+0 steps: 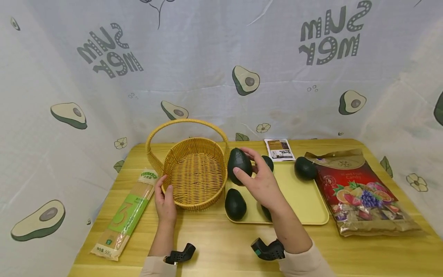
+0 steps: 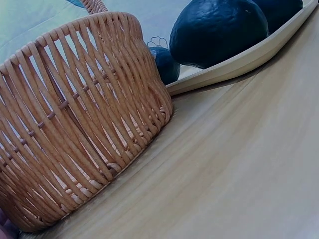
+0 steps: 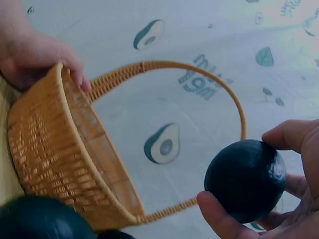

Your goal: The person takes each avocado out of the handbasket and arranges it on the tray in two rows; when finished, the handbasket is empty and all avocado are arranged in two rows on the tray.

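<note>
Fingers and thumb of the right hand (image 1: 261,184) curl round a dark avocado (image 1: 239,166), lifted off the yellow tray (image 1: 304,200) with its long axis roughly upright, just right of the wicker basket (image 1: 194,175); the basket's open mouth lies to the left of that hand. The left hand (image 1: 165,202) grips the basket's near rim, thumb over the edge. Another avocado (image 1: 235,204) lies on the tray's near corner; two more are partly hidden behind the right hand and wrist, so their exact positions are hard to make out
</note>
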Motion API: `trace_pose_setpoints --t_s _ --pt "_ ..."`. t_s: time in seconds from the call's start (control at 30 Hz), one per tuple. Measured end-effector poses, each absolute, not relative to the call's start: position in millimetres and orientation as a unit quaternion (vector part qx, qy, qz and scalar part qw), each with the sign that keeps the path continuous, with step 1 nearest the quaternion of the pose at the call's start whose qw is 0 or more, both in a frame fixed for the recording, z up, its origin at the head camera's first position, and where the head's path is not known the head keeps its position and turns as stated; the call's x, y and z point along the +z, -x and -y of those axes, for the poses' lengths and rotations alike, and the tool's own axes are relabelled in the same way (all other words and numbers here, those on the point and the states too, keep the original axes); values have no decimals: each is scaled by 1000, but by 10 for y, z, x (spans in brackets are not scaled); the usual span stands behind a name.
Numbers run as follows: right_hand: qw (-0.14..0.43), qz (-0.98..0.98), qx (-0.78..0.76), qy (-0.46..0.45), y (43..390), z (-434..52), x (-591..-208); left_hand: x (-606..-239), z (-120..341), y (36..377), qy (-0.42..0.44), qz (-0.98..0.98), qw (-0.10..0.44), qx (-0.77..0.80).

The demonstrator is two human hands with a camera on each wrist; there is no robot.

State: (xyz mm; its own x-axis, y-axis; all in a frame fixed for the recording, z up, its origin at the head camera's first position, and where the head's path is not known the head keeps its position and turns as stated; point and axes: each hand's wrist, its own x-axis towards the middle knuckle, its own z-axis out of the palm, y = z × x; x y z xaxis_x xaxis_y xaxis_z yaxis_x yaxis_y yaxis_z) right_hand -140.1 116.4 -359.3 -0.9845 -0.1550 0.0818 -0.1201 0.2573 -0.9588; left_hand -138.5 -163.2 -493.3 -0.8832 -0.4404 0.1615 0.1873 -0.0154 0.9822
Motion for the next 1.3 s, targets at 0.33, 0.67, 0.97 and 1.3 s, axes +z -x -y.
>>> trace_pose_setpoints --t_s 0.33,0.67,0.97,1.3 --pt "14 -867 -493 76 1321 -1657 -3628 -4932 1636 1386 -96 664 220 -708" --pt "47 -919 -385 64 1342 -2159 -3669 -4933 1650 1398 -92 667 213 -708" --pt "105 -934 -338 45 1349 -2648 -3727 -4943 1642 1399 -96 670 208 -707" --pt "160 -943 -290 8 1385 -2984 -3830 -4943 1656 1391 -98 666 209 -709"
